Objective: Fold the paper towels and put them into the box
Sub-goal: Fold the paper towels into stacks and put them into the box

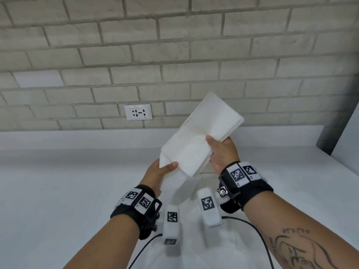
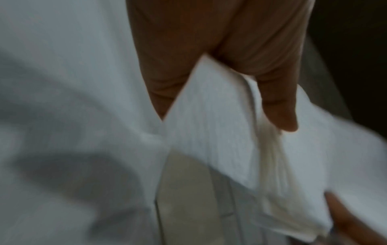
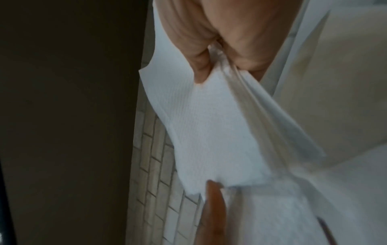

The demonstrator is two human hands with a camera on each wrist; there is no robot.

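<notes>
Left hand (image 1: 156, 172) pinches the paper towels (image 1: 196, 140) at 7 o'clock, right hand (image 1: 223, 150) pinches at 4, steadying the fold

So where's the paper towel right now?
In the head view, the paper towel is up in the air at center, pinched between the left hand and right hand, below-right of the wall socket.

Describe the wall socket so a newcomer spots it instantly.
Start at the pale brick wall behind the white counter. Just above the counter's back edge, left of the raised paper towels, sits the socket plate: the only smooth white rectangle among the bricks, with small dark, red and blue marks.
</notes>
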